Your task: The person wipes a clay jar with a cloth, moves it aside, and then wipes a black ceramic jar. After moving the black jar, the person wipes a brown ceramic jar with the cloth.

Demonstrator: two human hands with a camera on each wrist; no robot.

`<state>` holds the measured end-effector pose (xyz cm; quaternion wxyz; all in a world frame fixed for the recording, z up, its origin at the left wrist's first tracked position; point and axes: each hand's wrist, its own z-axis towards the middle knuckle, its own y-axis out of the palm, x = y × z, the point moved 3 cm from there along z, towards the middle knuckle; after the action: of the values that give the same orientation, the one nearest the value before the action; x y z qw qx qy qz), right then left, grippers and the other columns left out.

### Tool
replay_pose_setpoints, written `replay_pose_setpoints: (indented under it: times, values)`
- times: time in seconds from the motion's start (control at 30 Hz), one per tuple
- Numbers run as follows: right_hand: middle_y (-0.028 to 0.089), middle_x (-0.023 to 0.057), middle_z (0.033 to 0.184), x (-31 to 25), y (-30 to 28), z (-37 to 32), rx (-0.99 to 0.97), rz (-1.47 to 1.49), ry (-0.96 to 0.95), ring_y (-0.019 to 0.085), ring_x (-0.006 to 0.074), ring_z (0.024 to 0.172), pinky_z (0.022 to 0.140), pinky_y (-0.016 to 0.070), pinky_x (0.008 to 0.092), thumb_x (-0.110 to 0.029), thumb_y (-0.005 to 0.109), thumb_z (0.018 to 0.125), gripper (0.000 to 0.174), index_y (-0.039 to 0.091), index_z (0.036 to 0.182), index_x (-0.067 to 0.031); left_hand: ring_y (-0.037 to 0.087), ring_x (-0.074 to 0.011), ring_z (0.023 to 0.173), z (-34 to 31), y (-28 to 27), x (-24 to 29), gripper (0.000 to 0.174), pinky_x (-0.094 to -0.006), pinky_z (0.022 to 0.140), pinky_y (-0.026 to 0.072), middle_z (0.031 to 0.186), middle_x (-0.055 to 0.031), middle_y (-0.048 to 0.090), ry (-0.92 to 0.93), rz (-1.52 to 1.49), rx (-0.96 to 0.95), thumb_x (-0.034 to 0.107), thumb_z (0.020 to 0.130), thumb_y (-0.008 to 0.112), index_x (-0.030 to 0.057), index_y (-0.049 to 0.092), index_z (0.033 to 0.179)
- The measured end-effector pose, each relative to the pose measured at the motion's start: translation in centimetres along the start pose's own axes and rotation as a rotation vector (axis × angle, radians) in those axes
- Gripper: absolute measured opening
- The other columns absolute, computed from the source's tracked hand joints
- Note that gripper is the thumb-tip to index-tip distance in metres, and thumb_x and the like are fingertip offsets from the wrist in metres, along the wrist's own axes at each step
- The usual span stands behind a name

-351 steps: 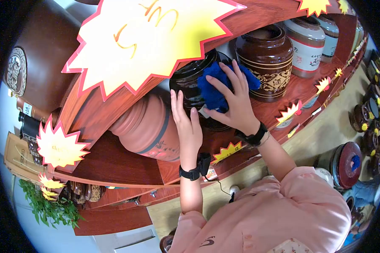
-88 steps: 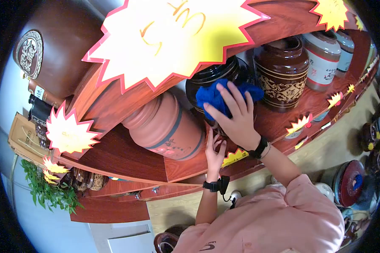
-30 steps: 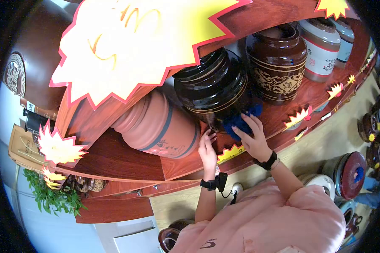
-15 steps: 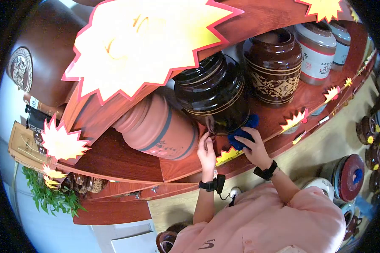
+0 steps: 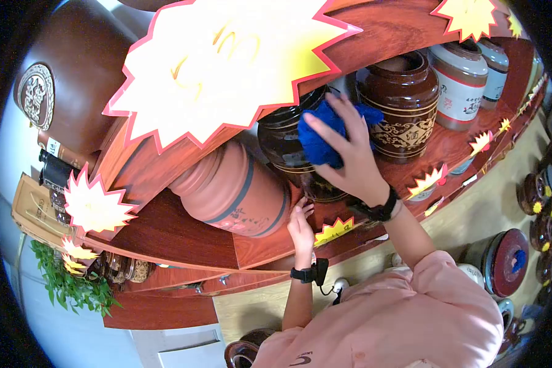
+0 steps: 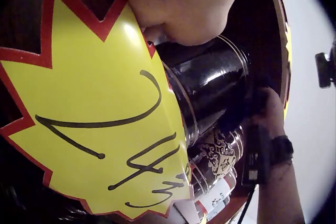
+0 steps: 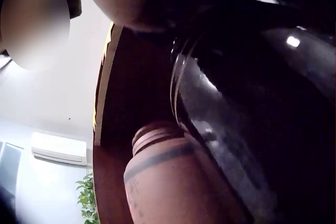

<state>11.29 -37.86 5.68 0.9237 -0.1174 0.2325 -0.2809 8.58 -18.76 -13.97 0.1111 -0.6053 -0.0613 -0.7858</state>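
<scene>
A bunched blue cloth (image 5: 319, 147) lies against the upper side of a glossy black jar (image 5: 278, 138) in the head view. My right hand (image 5: 359, 165) holds the cloth there, fingers spread over it. Low at the jar's base, my left hand (image 5: 300, 230) rests with loosely bent fingers at the shelf's front edge, beside a matte terracotta jar (image 5: 242, 196). The black jar's shiny side (image 7: 247, 113) fills much of the right wrist view, while the right palm there is dark. A yellow tag (image 6: 100, 103) covers much of the left wrist view.
To the right on the shelf (image 5: 257, 248) stand a brown jar (image 5: 405, 110) with gold patterns and a white-labelled jar (image 5: 459, 86). A big starburst price tag (image 5: 227, 67) hangs overhead. Smaller yellow tags (image 5: 334, 231) line the front edge. A lidded pot (image 5: 506, 264) stands behind on the floor.
My right hand has moved the cloth up from the black jar's base to its upper side, first lowering from there earlier. My left hand, once higher by the jar, now stays at its base.
</scene>
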Motion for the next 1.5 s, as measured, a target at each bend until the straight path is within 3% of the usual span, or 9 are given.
replay_pose_setpoints:
  times: [0.03, 0.3, 0.43, 0.53, 0.57, 0.77, 1.07, 1.27, 1.5]
  values:
    - [0.027, 0.0183, 0.150, -0.2, 0.7, -0.1, -0.021, -0.064, 0.044, 0.020, 0.0447, 0.139, 0.103, 0.0220, 0.0676, -0.031, 0.075, 0.071, 0.073, 0.047, 0.139, -0.0339, 0.063, -0.0256, 0.102, -0.1, 0.0, 0.1, 0.050, -0.0358, 0.089, 0.0502, 0.122, -0.0203, 0.059, 0.000, 0.010, -0.006, 0.030, 0.104, 0.032, -0.0114, 0.052, 0.124]
    - [0.025, 0.0181, 0.152, 1.8, 1.9, -2.9, 0.113, 0.082, 0.123, 0.018, 0.0455, 0.141, 0.107, 0.0205, 0.0621, -0.028, 0.072, 0.077, 0.069, 0.046, 0.140, -0.0224, 0.063, -0.0257, 0.102, -0.1, -0.1, -0.4, 0.046, -0.0357, 0.089, 0.0505, 0.123, -0.0197, 0.058, 0.001, 0.036, -0.017, 0.027, 0.104, 0.036, -0.0106, 0.051, 0.126]
    - [0.025, 0.0239, 0.150, 3.1, 2.7, -5.9, 0.204, 0.326, 0.276, 0.023, 0.0427, 0.140, 0.113, 0.0203, 0.0466, -0.014, 0.066, 0.083, 0.070, 0.033, 0.144, -0.0058, 0.063, -0.0249, 0.102, 0.1, 0.0, -0.1, 0.042, -0.0353, 0.088, 0.0507, 0.121, -0.0193, 0.059, -0.009, 0.078, -0.030, 0.024, 0.103, 0.038, -0.0101, 0.052, 0.125]
    - [0.039, 0.0221, 0.142, 5.8, 5.0, -11.3, 0.216, 0.514, 0.651, 0.038, 0.0287, 0.133, 0.110, 0.0284, 0.0370, -0.006, 0.055, 0.091, 0.059, 0.029, 0.143, 0.0013, 0.062, -0.0237, 0.101, 0.0, 0.0, 0.0, 0.038, -0.0345, 0.089, 0.0503, 0.120, -0.0183, 0.060, 0.001, 0.099, -0.025, 0.020, 0.102, 0.040, -0.0086, 0.052, 0.124]
    - [0.051, 0.0184, 0.132, 6.9, 5.7, -14.0, 0.231, 0.806, 0.929, 0.051, 0.0231, 0.119, 0.102, 0.0375, 0.0337, -0.007, 0.051, 0.095, 0.053, 0.030, 0.142, 0.0019, 0.062, -0.0233, 0.101, -0.1, 0.1, 0.1, 0.036, -0.0341, 0.089, 0.0501, 0.119, -0.0179, 0.060, 0.011, 0.105, -0.023, 0.018, 0.102, 0.041, -0.0079, 0.052, 0.124]
    - [0.057, 0.0115, 0.120, 7.7, 5.3, -16.0, 0.222, 0.498, 0.825, 0.055, 0.0177, 0.107, 0.096, 0.0413, 0.0289, -0.012, 0.053, 0.096, 0.050, 0.035, 0.140, 0.0016, 0.061, -0.0181, 0.102, -0.2, 0.4, 0.0, 0.033, -0.0303, 0.091, 0.0476, 0.116, -0.0141, 0.062, 0.110, 0.135, -0.006, 0.009, 0.097, 0.049, -0.0054, 0.050, 0.127]
    - [0.058, 0.0066, 0.115, 8.6, 5.2, -16.7, 0.275, 0.660, 0.840, 0.052, 0.0125, 0.103, 0.094, 0.0416, 0.0266, -0.017, 0.058, 0.095, 0.052, 0.037, 0.139, 0.0013, 0.043, -0.0323, 0.128, -0.3, 1.8, 2.4, 0.072, -0.0420, 0.099, 0.0432, 0.143, -0.0233, 0.037, 0.222, 0.274, -0.050, 0.014, 0.088, 0.065, 0.0018, 0.026, 0.147]
    - [0.059, 0.0049, 0.114, 8.6, 5.1, -16.9, 0.292, 0.688, 0.872, 0.052, 0.0109, 0.100, 0.091, 0.0423, 0.0255, -0.018, 0.059, 0.095, 0.050, 0.039, 0.138, 0.0010, 0.027, -0.0371, 0.139, -0.4, 3.4, 2.3, 0.086, -0.0421, 0.114, 0.0241, 0.150, -0.0280, 0.024, 0.237, 0.529, 0.002, 0.023, 0.087, 0.068, -0.0063, 0.014, 0.147]
    - [0.061, 0.0020, 0.104, 7.5, 0.7, -16.6, 0.375, 0.762, 1.019, 0.053, 0.0099, 0.094, 0.085, 0.0434, 0.0249, -0.020, 0.057, 0.096, 0.032, 0.056, 0.120, -0.0005, 0.027, -0.0384, 0.140, -0.4, 3.1, 1.2, 0.078, -0.0390, 0.115, 0.0205, 0.147, -0.0324, 0.027, 0.134, 0.510, -0.034, 0.025, 0.090, 0.064, -0.0144, 0.021, 0.142]
